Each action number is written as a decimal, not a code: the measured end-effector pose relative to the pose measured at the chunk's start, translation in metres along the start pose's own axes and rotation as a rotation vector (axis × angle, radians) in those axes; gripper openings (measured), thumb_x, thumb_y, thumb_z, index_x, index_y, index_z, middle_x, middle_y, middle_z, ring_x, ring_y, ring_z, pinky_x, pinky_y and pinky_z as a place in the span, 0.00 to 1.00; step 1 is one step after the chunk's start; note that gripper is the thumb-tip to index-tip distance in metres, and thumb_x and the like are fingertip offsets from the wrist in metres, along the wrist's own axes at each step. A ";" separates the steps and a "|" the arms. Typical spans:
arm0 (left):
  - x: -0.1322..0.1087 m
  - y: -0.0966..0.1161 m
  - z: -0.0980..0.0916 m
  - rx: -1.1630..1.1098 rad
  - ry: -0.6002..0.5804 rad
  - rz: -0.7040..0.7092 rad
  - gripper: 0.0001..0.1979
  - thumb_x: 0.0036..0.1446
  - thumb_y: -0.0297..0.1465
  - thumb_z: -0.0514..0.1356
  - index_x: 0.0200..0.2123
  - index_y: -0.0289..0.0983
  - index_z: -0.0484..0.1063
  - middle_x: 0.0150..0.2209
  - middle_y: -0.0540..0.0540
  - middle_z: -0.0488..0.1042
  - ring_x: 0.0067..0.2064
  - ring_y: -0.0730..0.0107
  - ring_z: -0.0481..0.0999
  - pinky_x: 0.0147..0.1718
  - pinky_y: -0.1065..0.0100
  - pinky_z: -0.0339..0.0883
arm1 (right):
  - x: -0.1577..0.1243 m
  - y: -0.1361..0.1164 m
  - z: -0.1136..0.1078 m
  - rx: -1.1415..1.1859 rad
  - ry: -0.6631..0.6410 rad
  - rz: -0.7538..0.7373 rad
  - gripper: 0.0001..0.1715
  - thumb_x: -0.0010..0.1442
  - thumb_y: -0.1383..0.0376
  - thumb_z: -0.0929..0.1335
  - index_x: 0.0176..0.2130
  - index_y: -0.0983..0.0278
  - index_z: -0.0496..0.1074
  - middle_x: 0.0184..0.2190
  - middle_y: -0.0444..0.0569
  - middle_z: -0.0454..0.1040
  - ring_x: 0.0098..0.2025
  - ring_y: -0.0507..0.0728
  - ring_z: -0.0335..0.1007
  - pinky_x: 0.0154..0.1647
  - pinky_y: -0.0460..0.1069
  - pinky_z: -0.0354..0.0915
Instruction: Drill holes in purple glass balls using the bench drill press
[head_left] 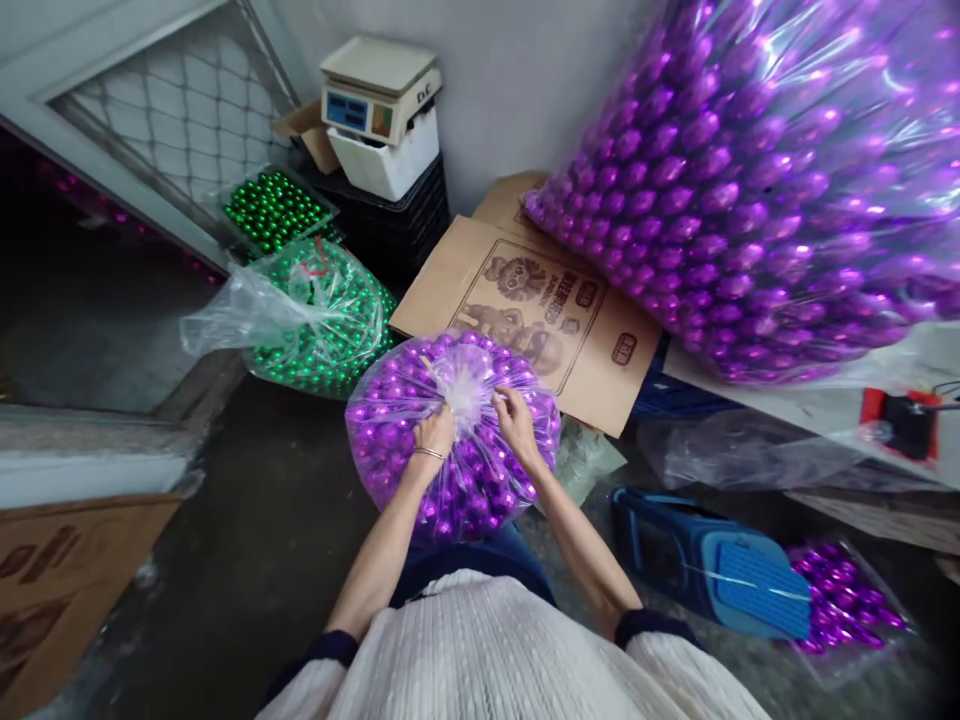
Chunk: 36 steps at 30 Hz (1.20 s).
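A clear plastic bag (397, 450) full of shiny purple balls stands in front of me, its top gathered into a whitish bunched neck (463, 385). My left hand (435, 432) is closed on the bag's film at the left side of this neck. On the right side, my right hand (514, 418) is closed in a pinch close to the neck; what lies between its fingertips is too small to make out. A thin yellowish strip shows on the film left of the neck.
Behind the bag lies a printed cardboard sheet (525, 310). A tied bag of green balls (322, 350) sits at left, near a scale (382, 90) on a white box. A huge bag of purple balls (712, 200) fills the upper right. A blue stool (705, 565) lies at right.
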<state>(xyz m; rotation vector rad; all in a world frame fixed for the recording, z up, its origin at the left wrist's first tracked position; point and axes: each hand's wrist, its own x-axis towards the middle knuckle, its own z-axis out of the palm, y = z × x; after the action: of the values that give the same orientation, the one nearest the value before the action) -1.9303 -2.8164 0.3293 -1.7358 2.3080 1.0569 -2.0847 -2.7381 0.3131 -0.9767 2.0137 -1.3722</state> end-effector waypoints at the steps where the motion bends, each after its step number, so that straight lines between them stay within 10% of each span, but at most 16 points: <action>1: -0.008 0.004 0.003 0.083 0.029 0.015 0.26 0.67 0.32 0.51 0.67 0.40 0.60 0.41 0.36 0.80 0.44 0.54 0.80 0.48 0.58 0.69 | 0.006 -0.009 0.002 -0.005 0.023 -0.008 0.29 0.64 0.46 0.60 0.49 0.63 0.74 0.47 0.56 0.76 0.47 0.59 0.72 0.51 0.57 0.68; 6: -0.041 0.004 0.035 0.301 0.176 0.257 0.29 0.65 0.21 0.46 0.67 0.41 0.60 0.43 0.37 0.76 0.40 0.62 0.78 0.47 0.61 0.68 | 0.035 -0.046 -0.009 -0.011 0.149 -0.134 0.34 0.67 0.43 0.55 0.57 0.61 0.69 0.56 0.55 0.71 0.58 0.58 0.67 0.62 0.56 0.62; 12: -0.046 -0.043 0.072 0.238 0.192 0.557 0.31 0.58 0.17 0.49 0.61 0.44 0.70 0.36 0.43 0.74 0.28 0.70 0.70 0.32 0.70 0.66 | 0.054 -0.045 -0.021 -0.258 -0.391 -0.076 0.29 0.63 0.45 0.63 0.47 0.63 0.77 0.46 0.56 0.79 0.50 0.62 0.75 0.52 0.55 0.68; 18: -0.038 -0.069 0.074 0.051 0.156 0.625 0.24 0.59 0.20 0.52 0.53 0.43 0.78 0.36 0.45 0.73 0.28 0.72 0.69 0.32 0.72 0.66 | 0.025 -0.020 -0.010 -0.300 -0.650 -0.040 0.15 0.52 0.54 0.74 0.32 0.63 0.79 0.31 0.49 0.81 0.32 0.56 0.75 0.37 0.49 0.69; 29: -0.043 -0.078 0.075 -0.082 0.235 0.630 0.20 0.60 0.20 0.48 0.41 0.37 0.80 0.35 0.43 0.76 0.39 0.66 0.76 0.44 0.65 0.72 | -0.019 -0.056 -0.015 -0.158 -0.560 -0.028 0.35 0.61 0.38 0.58 0.18 0.60 0.55 0.15 0.39 0.53 0.19 0.48 0.49 0.23 0.46 0.52; 36: -0.034 -0.059 0.062 -0.155 0.306 0.631 0.17 0.62 0.22 0.50 0.43 0.36 0.78 0.39 0.40 0.77 0.45 0.62 0.76 0.49 0.62 0.71 | -0.014 -0.111 -0.028 0.525 -0.295 -0.148 0.32 0.62 0.39 0.61 0.20 0.59 0.54 0.17 0.37 0.49 0.18 0.48 0.45 0.21 0.46 0.52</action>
<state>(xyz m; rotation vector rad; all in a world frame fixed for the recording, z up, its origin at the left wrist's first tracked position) -1.8878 -2.7614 0.2687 -1.2996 3.1693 1.1266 -2.0665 -2.7368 0.4269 -1.0183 1.2918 -1.6116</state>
